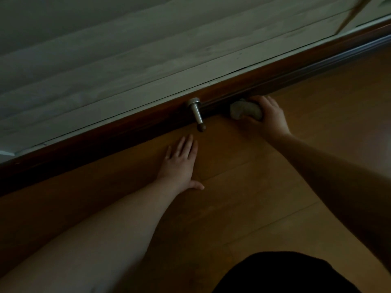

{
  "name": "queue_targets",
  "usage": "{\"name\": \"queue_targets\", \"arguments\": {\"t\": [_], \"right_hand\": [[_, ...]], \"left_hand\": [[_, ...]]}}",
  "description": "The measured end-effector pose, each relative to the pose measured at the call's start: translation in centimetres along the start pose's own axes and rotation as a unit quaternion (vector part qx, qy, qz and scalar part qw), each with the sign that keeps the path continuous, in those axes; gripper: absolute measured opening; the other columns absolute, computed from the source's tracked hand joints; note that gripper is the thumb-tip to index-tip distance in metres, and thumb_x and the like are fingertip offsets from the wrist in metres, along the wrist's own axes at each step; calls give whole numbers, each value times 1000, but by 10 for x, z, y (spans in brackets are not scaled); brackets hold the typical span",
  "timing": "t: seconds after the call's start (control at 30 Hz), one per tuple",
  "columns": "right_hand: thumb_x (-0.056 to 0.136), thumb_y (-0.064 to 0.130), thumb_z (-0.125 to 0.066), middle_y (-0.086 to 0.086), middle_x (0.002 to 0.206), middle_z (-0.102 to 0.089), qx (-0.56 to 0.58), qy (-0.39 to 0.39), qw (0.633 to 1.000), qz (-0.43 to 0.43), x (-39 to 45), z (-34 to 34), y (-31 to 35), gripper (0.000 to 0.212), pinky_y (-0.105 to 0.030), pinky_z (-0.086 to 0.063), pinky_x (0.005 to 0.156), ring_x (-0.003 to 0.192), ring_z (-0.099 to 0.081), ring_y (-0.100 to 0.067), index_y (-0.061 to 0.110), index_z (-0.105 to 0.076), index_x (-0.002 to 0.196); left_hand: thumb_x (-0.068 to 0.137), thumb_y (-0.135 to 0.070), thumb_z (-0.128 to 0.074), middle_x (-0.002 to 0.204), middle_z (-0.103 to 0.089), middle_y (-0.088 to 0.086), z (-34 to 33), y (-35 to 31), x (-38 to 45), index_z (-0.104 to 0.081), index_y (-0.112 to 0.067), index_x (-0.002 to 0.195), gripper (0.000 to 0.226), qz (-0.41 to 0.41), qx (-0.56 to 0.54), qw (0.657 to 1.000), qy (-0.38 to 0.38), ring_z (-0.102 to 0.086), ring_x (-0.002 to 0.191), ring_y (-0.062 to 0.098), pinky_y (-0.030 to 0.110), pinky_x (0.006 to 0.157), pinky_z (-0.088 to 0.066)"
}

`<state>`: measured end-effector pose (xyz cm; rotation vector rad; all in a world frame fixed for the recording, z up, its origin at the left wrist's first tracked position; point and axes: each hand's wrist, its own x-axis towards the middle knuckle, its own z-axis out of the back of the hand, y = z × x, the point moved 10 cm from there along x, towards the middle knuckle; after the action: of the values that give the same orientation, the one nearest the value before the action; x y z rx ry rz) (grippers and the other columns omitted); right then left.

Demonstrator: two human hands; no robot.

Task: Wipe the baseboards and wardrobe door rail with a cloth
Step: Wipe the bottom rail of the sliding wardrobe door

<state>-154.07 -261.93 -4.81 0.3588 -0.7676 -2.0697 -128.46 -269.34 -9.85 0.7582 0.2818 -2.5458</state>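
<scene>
While gripped: cloth (pixel 245 111) under right hand (pixel 269 117).

A home room — wood floor (pixel 275 187), baseboard (pixel 127 132).

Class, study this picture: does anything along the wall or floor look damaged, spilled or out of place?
Nothing stands out. The doorstop sits straight on the baseboard, the right hand holds the cloth against it, and the left hand lies flat on the floor.

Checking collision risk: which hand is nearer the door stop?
Left. The left hand lies flat on the floor just below the door stop; the right hand grips the cloth farther right.
</scene>
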Motion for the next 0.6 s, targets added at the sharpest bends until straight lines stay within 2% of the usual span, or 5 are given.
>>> {"name": "queue_targets", "arguments": {"t": [0.1,0.33,0.5,0.53,0.6], "right_hand": [[84,23,-76,-9,127,-56,-18,-2,999,-34,7,18,-25,52,-33,-44,92,115,-53,-23,17,-55,131],[87,31,-72,-3,126,-56,29,-75,988,-131,-1,32,-60,47,-30,-44,93,111,-51,-12,21,-54,130],[90,35,-67,-1,130,-53,68,-163,947,-268,-19,69,-102,48,-42,-48,103,114,-53,-14,24,-51,133],[89,37,-67,0,130,-53,66,-160,947,-271,-23,70,-102,49,-41,-48,102,114,-53,-14,24,-51,133],[88,36,-69,2,129,-55,77,-124,965,-217,-26,57,-75,48,-35,-49,99,115,-54,-12,25,-52,131]], "left_hand": [[70,-75,-67,161,30,5,0,-1,-1,19,-17,155,134,4,-3,1000,5,22,150,26,51,122,-1],[71,-77,-64,161,31,3,-2,2,-3,20,-18,155,133,1,-17,1000,-5,23,149,24,50,122,1],[70,-77,-65,160,32,3,-1,2,-2,20,-18,155,134,6,-14,1000,-1,23,149,24,50,122,1],[70,-77,-65,161,32,3,-1,1,-2,20,-18,155,134,7,-12,1000,0,23,149,24,49,121,1],[70,-77,-65,161,31,3,1,1,-3,19,-19,155,133,9,-9,1000,-1,22,150,24,49,121,1]]}}
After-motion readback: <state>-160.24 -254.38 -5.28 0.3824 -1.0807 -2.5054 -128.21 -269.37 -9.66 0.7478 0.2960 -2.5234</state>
